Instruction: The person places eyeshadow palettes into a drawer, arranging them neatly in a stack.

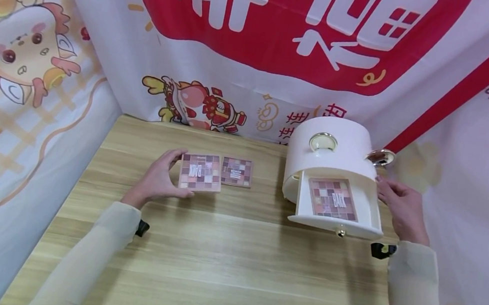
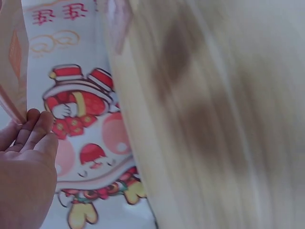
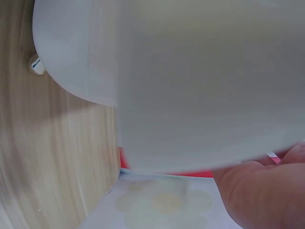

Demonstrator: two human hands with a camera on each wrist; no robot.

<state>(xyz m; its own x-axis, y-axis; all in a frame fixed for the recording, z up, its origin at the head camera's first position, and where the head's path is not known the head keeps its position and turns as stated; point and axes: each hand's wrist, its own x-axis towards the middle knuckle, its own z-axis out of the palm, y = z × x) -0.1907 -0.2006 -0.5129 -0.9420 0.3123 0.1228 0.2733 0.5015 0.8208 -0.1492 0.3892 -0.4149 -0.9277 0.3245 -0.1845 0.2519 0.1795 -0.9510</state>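
My left hand (image 1: 156, 178) pinches an eyeshadow palette (image 1: 201, 172) by its left side, raised above the table; its pale edge shows beside the fingertips in the left wrist view. A smaller eyeshadow palette (image 1: 236, 172) lies just beyond it. On the right stands a rounded white drawer box (image 1: 330, 152) with gold-rimmed ears. Its drawer (image 1: 306, 202) is pulled out, and another eyeshadow palette (image 1: 334, 198) lies inside. My right hand (image 1: 403, 208) holds the box's right side; the box hides some of its fingertips in the right wrist view.
The wooden table (image 1: 205, 259) meets a printed cloth backdrop (image 1: 255, 58) behind and cloth at both sides. A small gold knob (image 1: 341, 233) sticks out from the drawer's front. A gold-rimmed ear (image 1: 380, 157) juts out above the right hand.
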